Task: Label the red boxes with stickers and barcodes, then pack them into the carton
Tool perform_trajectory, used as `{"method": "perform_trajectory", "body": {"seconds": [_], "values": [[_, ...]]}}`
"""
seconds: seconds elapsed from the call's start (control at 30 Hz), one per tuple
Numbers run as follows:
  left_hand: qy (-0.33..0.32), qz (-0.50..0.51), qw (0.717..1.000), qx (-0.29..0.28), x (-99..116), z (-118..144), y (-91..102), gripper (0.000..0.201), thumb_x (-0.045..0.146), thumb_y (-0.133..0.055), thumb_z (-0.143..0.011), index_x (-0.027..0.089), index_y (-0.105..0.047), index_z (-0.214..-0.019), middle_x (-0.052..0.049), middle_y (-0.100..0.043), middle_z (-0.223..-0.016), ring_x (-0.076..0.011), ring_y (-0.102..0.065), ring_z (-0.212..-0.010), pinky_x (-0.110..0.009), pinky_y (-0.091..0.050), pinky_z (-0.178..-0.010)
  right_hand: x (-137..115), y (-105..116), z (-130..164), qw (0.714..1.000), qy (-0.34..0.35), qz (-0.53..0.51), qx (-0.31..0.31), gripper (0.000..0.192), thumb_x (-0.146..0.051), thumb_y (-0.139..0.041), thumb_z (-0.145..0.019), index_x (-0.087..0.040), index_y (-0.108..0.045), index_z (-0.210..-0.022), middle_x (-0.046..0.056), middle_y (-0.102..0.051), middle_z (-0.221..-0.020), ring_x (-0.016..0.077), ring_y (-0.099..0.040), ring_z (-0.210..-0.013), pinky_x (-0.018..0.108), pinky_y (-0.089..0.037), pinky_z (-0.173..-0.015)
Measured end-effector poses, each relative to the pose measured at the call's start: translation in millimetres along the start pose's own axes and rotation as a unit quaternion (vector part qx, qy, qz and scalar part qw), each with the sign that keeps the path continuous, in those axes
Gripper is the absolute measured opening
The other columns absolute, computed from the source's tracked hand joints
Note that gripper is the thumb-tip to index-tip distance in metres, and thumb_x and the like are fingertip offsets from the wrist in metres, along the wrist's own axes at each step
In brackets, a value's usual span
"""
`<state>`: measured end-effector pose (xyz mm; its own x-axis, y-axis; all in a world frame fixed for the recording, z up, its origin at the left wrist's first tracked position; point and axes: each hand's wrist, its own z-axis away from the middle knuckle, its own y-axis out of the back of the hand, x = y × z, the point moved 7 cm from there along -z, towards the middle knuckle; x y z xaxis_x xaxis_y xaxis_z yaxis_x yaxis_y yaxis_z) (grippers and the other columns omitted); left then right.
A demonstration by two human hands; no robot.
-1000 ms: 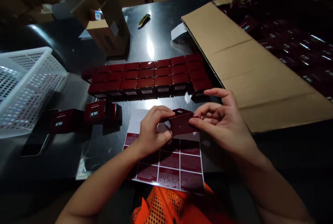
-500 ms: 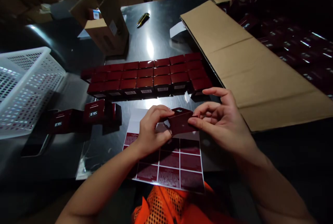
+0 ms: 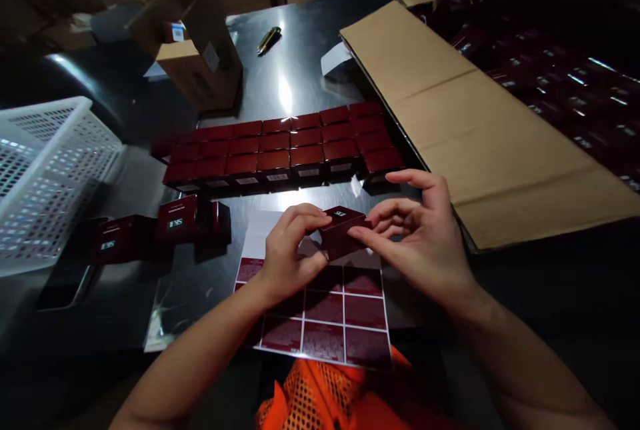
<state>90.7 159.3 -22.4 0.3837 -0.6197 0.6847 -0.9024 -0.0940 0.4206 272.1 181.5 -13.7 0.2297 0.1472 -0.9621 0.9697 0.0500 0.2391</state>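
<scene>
Between my hands, over a sheet of dark red labels [image 3: 323, 339], is a small dark red box [image 3: 341, 214] with silver letters on top. My left hand [image 3: 289, 251] is closed on its left side, thumb low and fingers at the upper edge. At the right end of the box, my right hand [image 3: 425, 240] pinches a dark red label [image 3: 367, 223], its thumb against the box's front face. The index finger of that hand is raised. How much of the label lies on the box is hard to make out.
Rows of dark red boxes [image 3: 274, 161] stand just beyond my hands. More boxes [image 3: 176, 220] sit left, near a phone [image 3: 65, 287] and a white basket [image 3: 83, 150]. A cardboard flap [image 3: 480, 143] slopes at right. A cutter [image 3: 269, 41] and open carton [image 3: 197, 77] lie farther back.
My right thumb has moved left onto the front face of the box, and the label's edge is closer against it. My left hand keeps its hold.
</scene>
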Motion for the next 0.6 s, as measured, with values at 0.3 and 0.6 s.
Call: {"method": "perform_trajectory", "body": {"seconds": [0.3,0.6], "values": [[0.115,0.121,0.986,0.018,-24.3,2.2,-2.9,0.043,0.022,-0.085,-0.068,0.025,-0.062,-0.104,-0.003,-0.064,-0.103,-0.0199,-0.066,-0.100,-0.030,-0.059,-0.075,1.7,40.4,-25.0,0.983,0.082,0.117,0.115,0.063,-0.047,-0.080,-0.074,-0.027,-0.051,-0.126,0.004,-0.059,-0.103,0.0160,-0.061,-0.072,0.034,-0.057,-0.064],[0.055,0.106,0.992,0.040,-6.3,-9.0,18.9,0.063,0.047,-0.083,-0.072,0.029,-0.052,-0.124,-0.008,-0.060,-0.131,-0.0275,-0.058,-0.125,-0.047,-0.047,-0.107,-15.9,-5.3,-22.9,0.964,0.240,0.068,-0.097,0.043,-0.023,-0.077,-0.071,-0.022,-0.068,-0.113,0.004,-0.073,-0.106,0.0210,-0.068,-0.095,0.034,-0.055,-0.084]]}}
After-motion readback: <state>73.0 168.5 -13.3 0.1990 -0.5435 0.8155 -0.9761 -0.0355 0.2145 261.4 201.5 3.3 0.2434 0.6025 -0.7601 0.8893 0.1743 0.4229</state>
